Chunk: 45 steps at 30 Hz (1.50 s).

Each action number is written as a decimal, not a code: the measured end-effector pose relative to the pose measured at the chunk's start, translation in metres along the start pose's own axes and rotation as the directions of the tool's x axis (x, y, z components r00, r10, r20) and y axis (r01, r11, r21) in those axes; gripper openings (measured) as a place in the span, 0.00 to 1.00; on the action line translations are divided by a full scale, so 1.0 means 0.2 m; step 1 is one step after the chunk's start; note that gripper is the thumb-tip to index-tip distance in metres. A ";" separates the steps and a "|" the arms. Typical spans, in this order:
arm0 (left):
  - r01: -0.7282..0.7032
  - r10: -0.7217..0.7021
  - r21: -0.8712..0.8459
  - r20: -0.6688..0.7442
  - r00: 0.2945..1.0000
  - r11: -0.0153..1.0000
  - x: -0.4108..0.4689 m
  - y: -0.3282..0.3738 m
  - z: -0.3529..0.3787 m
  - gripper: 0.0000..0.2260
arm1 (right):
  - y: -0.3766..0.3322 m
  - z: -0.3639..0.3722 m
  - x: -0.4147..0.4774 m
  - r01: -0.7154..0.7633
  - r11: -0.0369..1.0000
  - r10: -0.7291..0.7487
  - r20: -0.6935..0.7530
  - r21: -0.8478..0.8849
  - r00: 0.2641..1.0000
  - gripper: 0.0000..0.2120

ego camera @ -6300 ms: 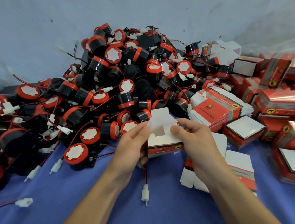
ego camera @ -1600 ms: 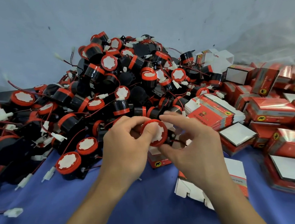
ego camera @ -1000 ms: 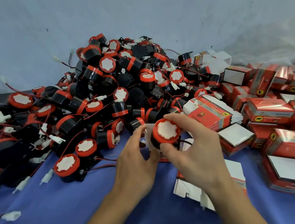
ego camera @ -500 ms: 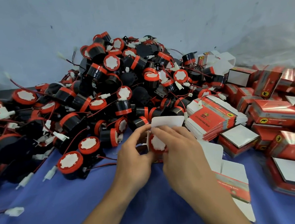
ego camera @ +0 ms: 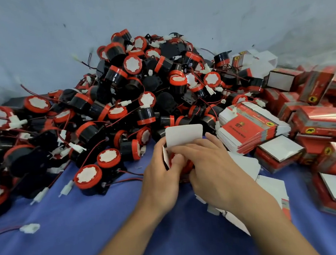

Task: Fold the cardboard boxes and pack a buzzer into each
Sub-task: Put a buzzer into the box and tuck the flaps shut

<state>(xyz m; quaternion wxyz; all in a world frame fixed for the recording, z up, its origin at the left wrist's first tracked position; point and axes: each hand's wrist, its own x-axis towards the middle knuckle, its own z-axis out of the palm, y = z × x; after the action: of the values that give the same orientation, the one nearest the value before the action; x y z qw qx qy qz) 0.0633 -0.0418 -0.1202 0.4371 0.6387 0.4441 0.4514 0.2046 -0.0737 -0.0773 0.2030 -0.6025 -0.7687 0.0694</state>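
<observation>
while the buzzer (ego camera: pixel 184 166) sits partly down in the box (ego camera: pixel 165 157), both hands are close together on it, at the near edge of the pile of buzzers (ego camera: pixel 139 89). left hand (ego camera: pixel 161 176) grips the box from its left side, fingers curled round it. right hand (ego camera: pixel 213 164) lies over the opening, fingers fairly straight, pressing on the buzzer's red top — thumb hidden, cannot tell if it pinches. white lid flap (ego camera: pixel 184 135) stands upright behind the fingers; the rest of the box is mostly covered.

judgement: step in hand = seating the buzzer. to do it well, press straight down and evenly so the thin card walls don't bulge or split at a corner; left hand should brace the walls, not squeeze them inward. wire and plug not visible here — probably need tucking inside before the lid flap folds over, or it won't close flat. stack of flat boxes (ego camera: pixel 248 128) just to the right, packed boxes (ego camera: pixel 324 117) beyond, all on the blue cloth (ego camera: pixel 90 225).
</observation>
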 end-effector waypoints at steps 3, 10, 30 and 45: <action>0.000 0.000 0.074 -0.006 1.000 0.997 0.00 -0.02 0.00 0.20 | -0.01 0.00 -0.04 -0.084 0.963 0.122 -0.138 0.254 0.983 0.39; 0.027 -0.022 0.116 -0.045 0.999 0.993 -0.03 0.01 0.01 0.21 | 0.06 -0.07 -0.09 -0.342 0.900 0.416 -0.302 0.269 0.858 0.22; 0.087 -0.074 0.124 -0.108 0.991 0.988 -0.03 0.05 0.04 0.12 | -0.01 -0.04 -0.07 -0.391 0.902 0.427 -0.238 0.183 0.873 0.17; 0.053 -0.022 0.158 -0.194 0.981 0.986 -0.02 0.05 0.03 0.20 | 0.11 -0.24 -0.13 -0.190 0.425 0.229 0.098 0.885 0.968 0.10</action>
<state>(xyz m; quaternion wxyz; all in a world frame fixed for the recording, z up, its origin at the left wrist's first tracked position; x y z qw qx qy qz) 0.0699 -0.0481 -0.1122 0.3472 0.6173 0.5314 0.4647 0.2480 -0.0991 -0.0466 0.4912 -0.4992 -0.5339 0.4738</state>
